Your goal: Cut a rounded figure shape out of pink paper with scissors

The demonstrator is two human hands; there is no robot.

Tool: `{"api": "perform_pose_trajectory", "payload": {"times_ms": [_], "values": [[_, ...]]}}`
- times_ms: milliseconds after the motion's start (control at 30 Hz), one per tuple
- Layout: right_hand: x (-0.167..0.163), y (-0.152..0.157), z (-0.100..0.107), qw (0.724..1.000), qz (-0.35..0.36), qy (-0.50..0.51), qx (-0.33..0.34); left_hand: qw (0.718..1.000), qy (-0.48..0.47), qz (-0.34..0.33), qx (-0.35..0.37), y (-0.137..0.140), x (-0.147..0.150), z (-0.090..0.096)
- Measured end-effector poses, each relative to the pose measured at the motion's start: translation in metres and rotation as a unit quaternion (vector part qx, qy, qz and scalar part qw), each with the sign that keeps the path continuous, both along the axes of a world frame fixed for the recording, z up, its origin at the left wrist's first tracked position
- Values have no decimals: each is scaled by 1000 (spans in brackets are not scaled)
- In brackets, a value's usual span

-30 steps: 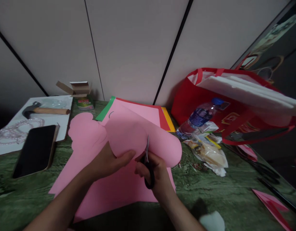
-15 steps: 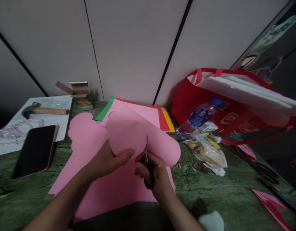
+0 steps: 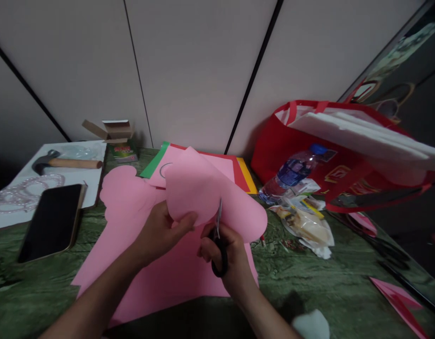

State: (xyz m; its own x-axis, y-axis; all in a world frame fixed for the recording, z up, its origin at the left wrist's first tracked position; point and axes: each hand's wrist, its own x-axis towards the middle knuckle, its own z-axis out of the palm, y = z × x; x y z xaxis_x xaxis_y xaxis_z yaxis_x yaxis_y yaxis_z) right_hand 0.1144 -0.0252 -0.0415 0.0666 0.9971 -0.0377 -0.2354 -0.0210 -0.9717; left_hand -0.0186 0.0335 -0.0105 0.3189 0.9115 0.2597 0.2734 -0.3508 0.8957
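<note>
My left hand (image 3: 168, 230) pinches the lower left edge of a curling pink paper sheet (image 3: 194, 188), thumb on top and fingers hidden behind. My right hand (image 3: 222, 252) is closed round the black handles of a pair of scissors (image 3: 218, 221). Their blades point away from me into the sheet, along a curved cut to the right of the left thumb. On the right the sheet bends over into a roll. Under both hands lies more pink paper (image 3: 175, 287), with a wavy-edged pink cutout (image 3: 121, 202) at its left.
At left are a phone (image 3: 52, 223), a hammer (image 3: 76, 163), a beaded strand (image 3: 26, 193) and an opened small box (image 3: 122, 149). Coloured sheets (image 3: 247, 176) lie behind. A red bag (image 3: 270, 141), a bottle (image 3: 293, 169) and plastic wrappers (image 3: 309, 223) stand or lie at right.
The held pink sheet and my left hand have shifted slightly right. The scissor blades have moved slightly right with the paper; the right hand has barely moved.
</note>
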Motion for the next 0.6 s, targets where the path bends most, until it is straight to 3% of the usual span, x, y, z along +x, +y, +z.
{"api": "perform_pose_trajectory", "payload": {"times_ms": [100, 167, 300, 367, 600], "values": [[-1, 0, -1, 1000, -5, 10, 20, 997, -16, 63, 36, -5, 7, -1], [-1, -1, -2, 1000, -13, 16, 21, 997, -47, 63, 11, -10, 11, 0], [-3, -1, -2, 999, -36, 25, 16, 981, -126, -68, -129, -21, 19, 0], [-3, -1, -1, 999, -36, 29, 18, 970, -142, -108, -166, -25, 24, -2], [-6, -2, 2, 1000, -8, 23, 9, 963, -202, 25, -177, -26, 29, 0]]}}
